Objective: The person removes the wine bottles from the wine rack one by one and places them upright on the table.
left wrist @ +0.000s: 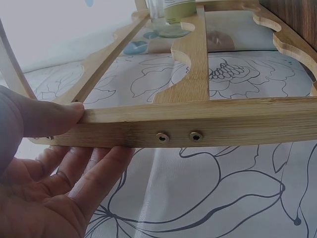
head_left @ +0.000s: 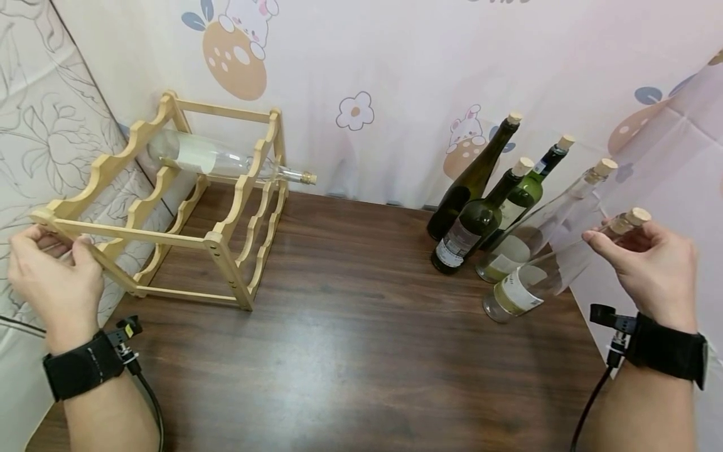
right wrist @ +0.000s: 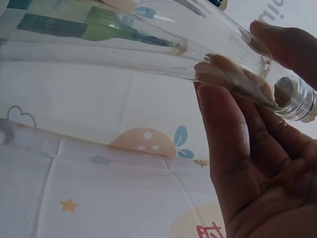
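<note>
On the left, my left hand (head_left: 59, 276) grips the near left post of a wooden wine rack (head_left: 130, 233). In the left wrist view the thumb lies on top of the post (left wrist: 124, 130) and the fingers are below it. A clear bottle (head_left: 226, 157) with a cork lies across the rack's top tier at the back, neck to the right. At the right, my right hand (head_left: 655, 270) holds a corked clear wine bottle (head_left: 522, 292) by its neck. In the right wrist view thumb and fingers wrap that glass neck (right wrist: 237, 74). Whether its base touches the table cannot be told.
Beside the held bottle stand another clear bottle (head_left: 503, 257), a dark labelled bottle (head_left: 460, 235), a green bottle (head_left: 528, 188) and a tall dark bottle (head_left: 471, 172), all corked. A patterned curtain (head_left: 361, 56) hangs behind the brown table (head_left: 316, 351).
</note>
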A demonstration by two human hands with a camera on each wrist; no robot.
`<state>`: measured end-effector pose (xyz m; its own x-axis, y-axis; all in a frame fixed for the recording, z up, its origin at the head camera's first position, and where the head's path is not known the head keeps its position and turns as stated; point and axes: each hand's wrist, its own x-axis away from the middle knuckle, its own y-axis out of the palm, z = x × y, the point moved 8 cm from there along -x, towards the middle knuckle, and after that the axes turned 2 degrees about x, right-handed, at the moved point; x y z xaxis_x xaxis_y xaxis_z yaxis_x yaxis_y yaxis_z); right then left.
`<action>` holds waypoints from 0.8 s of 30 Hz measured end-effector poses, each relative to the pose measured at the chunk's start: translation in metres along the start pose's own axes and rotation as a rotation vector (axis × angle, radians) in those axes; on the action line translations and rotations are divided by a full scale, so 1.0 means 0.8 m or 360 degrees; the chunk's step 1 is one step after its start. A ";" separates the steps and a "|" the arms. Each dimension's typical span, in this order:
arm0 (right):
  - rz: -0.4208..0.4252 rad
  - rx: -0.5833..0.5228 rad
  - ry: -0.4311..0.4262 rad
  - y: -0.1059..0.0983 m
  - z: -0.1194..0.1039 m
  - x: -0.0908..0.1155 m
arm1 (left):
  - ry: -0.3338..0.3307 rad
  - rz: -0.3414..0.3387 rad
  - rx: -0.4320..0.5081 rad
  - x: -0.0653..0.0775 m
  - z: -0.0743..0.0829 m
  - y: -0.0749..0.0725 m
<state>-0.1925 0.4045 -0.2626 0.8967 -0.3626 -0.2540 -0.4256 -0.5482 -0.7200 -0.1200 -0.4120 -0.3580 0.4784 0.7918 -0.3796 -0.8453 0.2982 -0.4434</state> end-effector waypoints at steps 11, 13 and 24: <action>0.0023 -0.0020 -0.0001 -0.001 0.001 0.000 | -0.0016 0.0006 0.0001 -0.001 -0.003 0.001; 0.0028 -0.0006 -0.0002 -0.001 0.001 0.001 | -0.0013 0.0005 0.0001 -0.001 -0.002 0.001; 0.0149 0.0048 -0.0122 0.002 -0.004 0.002 | -0.0020 -0.0009 -0.0024 0.000 -0.002 0.000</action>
<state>-0.1920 0.4005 -0.2621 0.8603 -0.3519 -0.3688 -0.5051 -0.4913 -0.7096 -0.1199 -0.4128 -0.3596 0.4802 0.7968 -0.3666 -0.8387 0.2948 -0.4579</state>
